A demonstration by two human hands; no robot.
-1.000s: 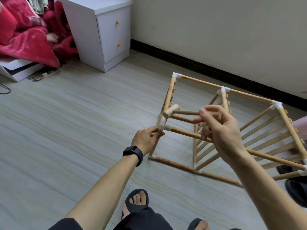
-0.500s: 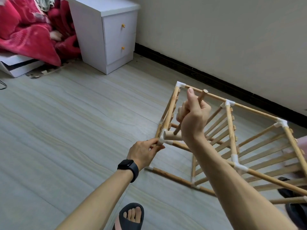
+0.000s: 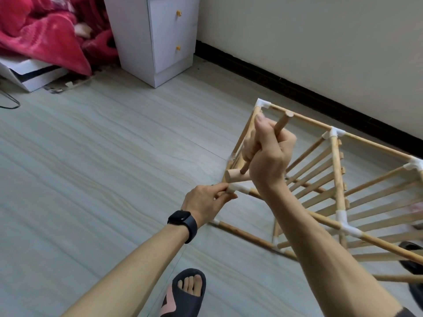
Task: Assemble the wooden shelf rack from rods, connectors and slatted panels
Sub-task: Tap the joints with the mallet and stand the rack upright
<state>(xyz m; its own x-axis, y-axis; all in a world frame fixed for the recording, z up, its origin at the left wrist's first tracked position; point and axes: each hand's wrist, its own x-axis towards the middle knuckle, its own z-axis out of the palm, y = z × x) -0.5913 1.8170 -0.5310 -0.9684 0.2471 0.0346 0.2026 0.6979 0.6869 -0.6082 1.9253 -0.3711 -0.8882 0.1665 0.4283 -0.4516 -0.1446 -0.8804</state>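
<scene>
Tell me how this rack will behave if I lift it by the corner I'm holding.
Probably light: the rack is just thin rods and open slats. It may twist a bit, since white connectors join the rods, and one could pull loose. It likely won't roll: it rests on a flat side.

I saw a pale wood-grain floor [image 3: 91, 179] carrying a white two-drawer cabinet [image 3: 160, 37], a red blanket [image 3: 45, 37] spilling over a white box [image 3: 34, 74], the wooden rack [image 3: 336, 168] on its lower rod, and possibly a wire [image 3: 9, 101] far left.
</scene>
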